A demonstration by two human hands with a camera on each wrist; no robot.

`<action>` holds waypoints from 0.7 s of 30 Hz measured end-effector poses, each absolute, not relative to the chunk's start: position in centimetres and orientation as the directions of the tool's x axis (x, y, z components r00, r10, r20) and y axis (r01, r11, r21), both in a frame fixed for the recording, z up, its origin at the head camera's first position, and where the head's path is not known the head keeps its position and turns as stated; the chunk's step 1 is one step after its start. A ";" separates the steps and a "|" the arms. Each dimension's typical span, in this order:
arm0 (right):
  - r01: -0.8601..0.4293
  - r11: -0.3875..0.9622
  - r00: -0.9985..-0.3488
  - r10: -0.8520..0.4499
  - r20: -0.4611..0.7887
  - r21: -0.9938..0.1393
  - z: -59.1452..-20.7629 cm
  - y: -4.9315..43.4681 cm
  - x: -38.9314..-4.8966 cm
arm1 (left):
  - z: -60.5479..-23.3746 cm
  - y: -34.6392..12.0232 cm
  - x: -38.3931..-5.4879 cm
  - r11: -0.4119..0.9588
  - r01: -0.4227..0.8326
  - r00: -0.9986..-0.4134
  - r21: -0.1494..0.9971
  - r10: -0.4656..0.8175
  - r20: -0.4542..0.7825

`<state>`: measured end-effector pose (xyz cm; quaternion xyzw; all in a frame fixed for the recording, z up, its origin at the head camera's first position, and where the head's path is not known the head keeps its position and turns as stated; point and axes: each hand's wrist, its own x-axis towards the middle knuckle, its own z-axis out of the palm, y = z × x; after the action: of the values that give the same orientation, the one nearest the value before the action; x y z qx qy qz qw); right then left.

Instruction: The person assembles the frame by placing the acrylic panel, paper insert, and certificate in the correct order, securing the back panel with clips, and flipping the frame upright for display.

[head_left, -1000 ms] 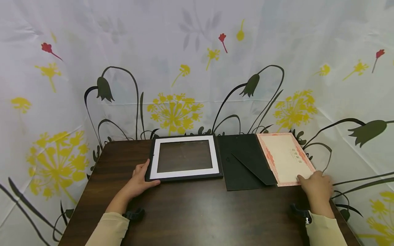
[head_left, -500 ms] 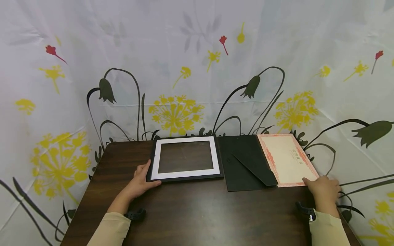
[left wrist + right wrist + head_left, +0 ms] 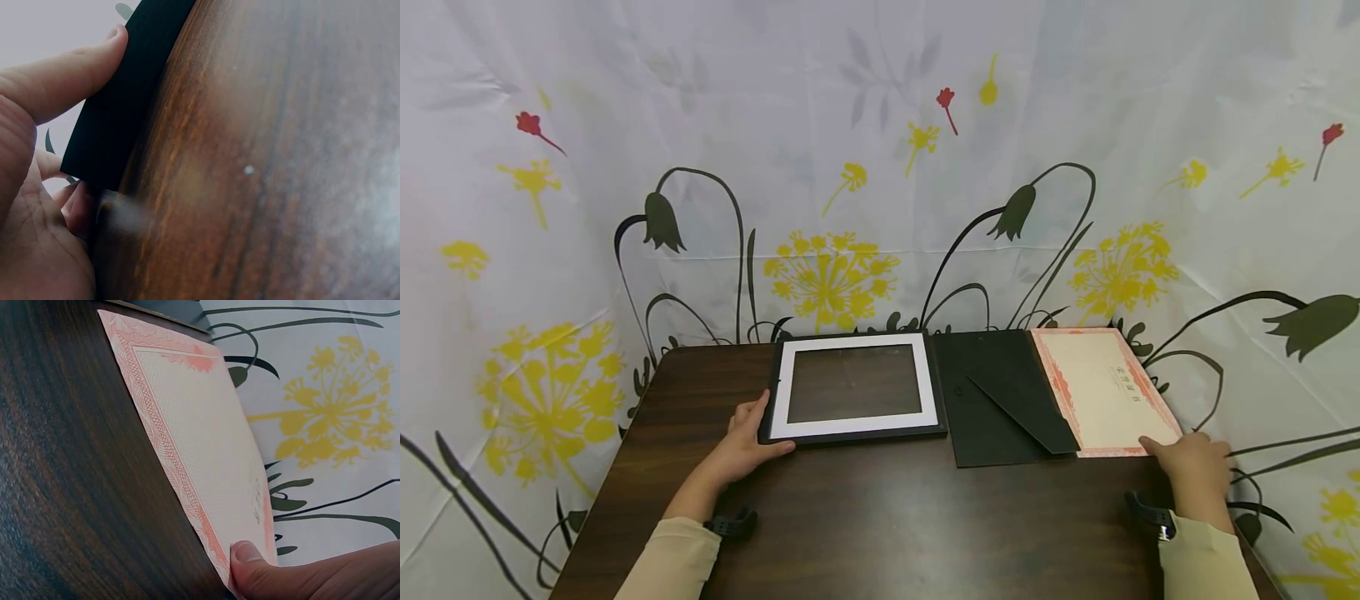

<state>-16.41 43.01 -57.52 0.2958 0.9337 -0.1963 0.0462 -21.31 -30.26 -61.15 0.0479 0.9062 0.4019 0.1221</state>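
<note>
A black picture frame (image 3: 857,432) with a white inner mat lies at the back of the table. My left hand (image 3: 739,442) holds its near left corner, thumb along the front edge and fingers at the left side. In the left wrist view the thumb presses the frame's dark side (image 3: 119,119). Beside the frame lies a black backing board (image 3: 981,417) with a folded stand leg (image 3: 1022,414). To its right is a cream certificate sheet (image 3: 1093,375) with a pink border. My right hand (image 3: 1197,473) pinches its near right corner; the thumb (image 3: 253,569) lies on top, other fingers hidden.
The dark wooden table (image 3: 880,525) has its back edge against a white curtain (image 3: 880,167) printed with flowers. The certificate and right hand are close to the table's right edge.
My right hand has shifted slightly right and nearer along the certificate's corner, uncovering more of it. My left hand stays on the frame. The whole view shifts a little.
</note>
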 end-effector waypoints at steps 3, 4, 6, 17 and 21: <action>0.586 0.718 -0.808 0.548 -0.215 -0.375 -57.3 42.9 -16.4 | -61.1 -30.3 -21.4 0.672 -0.011 -0.966 0.740 0.184 -0.182; 0.591 0.710 -0.805 0.553 -0.216 -0.384 -57.2 42.9 -16.4 | -61.0 -30.3 -21.4 0.674 -0.009 -0.966 0.739 0.184 -0.179; 0.600 0.692 -0.797 0.564 -0.217 -0.401 -57.1 42.8 -16.4 | -61.0 -30.3 -21.5 0.676 -0.004 -0.967 0.737 0.186 -0.176; 0.593 0.525 -0.773 0.585 -0.248 -0.611 -57.4 43.0 -16.2 | -61.3 -30.2 -21.2 0.675 -0.001 -0.967 0.738 0.187 -0.172; 0.519 0.084 -0.740 0.543 -0.398 -0.851 -57.4 43.2 -16.6 | -61.4 -30.3 -21.2 0.671 0.001 -0.966 0.742 0.192 -0.172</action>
<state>-16.59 43.17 -57.37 0.3607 0.7361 -0.5727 -0.0103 -21.19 -30.33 -61.41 0.0531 0.9062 0.4023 0.1184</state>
